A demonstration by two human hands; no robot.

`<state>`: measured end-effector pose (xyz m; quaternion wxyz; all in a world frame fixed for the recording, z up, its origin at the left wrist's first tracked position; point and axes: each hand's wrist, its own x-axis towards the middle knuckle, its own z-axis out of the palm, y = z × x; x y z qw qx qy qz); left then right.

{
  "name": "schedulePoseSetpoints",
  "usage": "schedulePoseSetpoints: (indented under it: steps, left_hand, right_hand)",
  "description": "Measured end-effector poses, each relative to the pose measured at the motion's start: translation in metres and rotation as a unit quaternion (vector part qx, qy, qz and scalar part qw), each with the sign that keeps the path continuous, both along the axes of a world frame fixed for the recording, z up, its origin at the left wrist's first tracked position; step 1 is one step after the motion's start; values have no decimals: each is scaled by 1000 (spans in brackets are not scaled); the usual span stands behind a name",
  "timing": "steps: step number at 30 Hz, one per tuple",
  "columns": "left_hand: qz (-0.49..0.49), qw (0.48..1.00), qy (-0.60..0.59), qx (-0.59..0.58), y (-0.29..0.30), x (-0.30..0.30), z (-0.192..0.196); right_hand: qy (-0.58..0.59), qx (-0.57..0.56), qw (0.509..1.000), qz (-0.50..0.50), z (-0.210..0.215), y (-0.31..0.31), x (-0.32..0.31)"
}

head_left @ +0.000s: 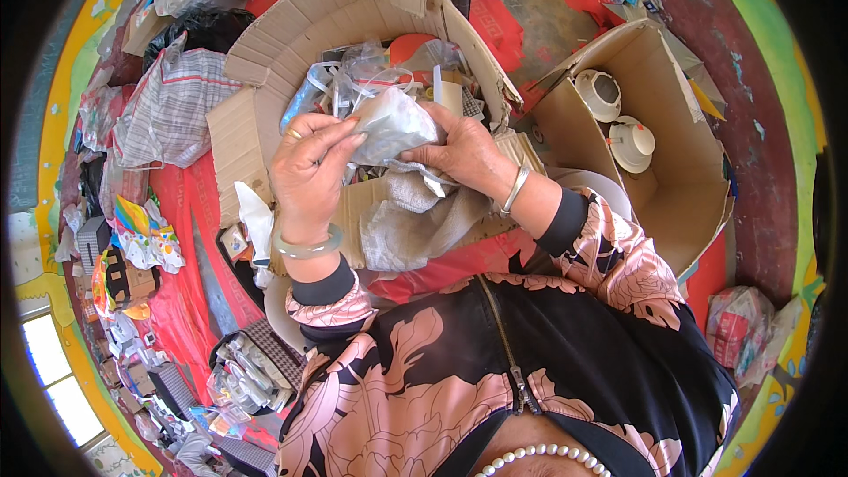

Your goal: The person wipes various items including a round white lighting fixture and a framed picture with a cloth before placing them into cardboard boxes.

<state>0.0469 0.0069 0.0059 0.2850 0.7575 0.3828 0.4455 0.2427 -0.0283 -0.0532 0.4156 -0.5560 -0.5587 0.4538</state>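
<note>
Between my hands, above a large open cardboard box (252, 115), is a small translucent plastic bag (395, 124); its contents are too unclear to name. My right hand (468, 152) grips the bag's right side between thumb and fingers. At its left edge, the thumb and fingertips of my left hand (314, 168) pinch together on the plastic. A whitish sheet of packing foam (406, 230) hangs below the bag, over the box's near side. Mixed small items and crumpled plastic (367, 66) fill the box behind the bag.
To the right, an open cardboard box (680, 159) holds white round fittings (632, 146). A checked bag (181, 102) stands at the left. Further down on that side, a patterned bin (256, 367) holds wrapped pieces. Red sheeting (185, 238) covers parts of the floor.
</note>
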Motion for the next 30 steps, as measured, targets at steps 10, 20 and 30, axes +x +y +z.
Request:
schedulePoseSetpoints:
  steps: [10, 20, 30]
  left_hand:
    - [17, 984, 125, 124, -8, 13, 14]
    - [-45, 995, 83, 35, 3, 2, -2]
    - [-34, 997, 63, 10, 4, -2, -3]
  right_hand:
    - [-156, 57, 985, -36, 19, -1, 4]
    - [-236, 116, 962, -72, 21, -4, 7]
    - [-180, 136, 970, -90, 23, -3, 9]
